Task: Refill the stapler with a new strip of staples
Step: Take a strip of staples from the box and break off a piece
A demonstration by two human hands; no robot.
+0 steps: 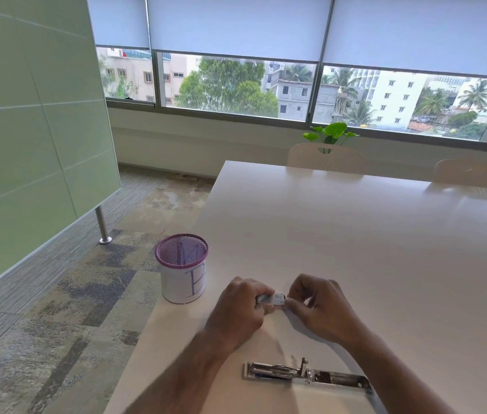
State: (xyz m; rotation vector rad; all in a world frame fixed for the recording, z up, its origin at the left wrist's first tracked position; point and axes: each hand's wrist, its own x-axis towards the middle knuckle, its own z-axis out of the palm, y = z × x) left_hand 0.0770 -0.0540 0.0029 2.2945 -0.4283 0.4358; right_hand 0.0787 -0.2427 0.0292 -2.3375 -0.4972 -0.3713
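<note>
A small grey-and-white staple box (272, 298) is held between both hands above the white table (355, 234). My left hand (242, 312) grips its left end. My right hand (320, 306) pinches its right end with thumb and fingertips. The metal stapler (305, 375) lies folded out flat on the table near me, between my forearms, its staple channel facing up. No loose strip of staples can be seen; the box contents are hidden by my fingers.
A purple mesh pen cup (181, 268) wrapped in white paper stands at the table's left edge, just left of my left hand. Two pale chairs (325, 156) and a potted plant (333, 134) are at the far side. A green partition stands on the left.
</note>
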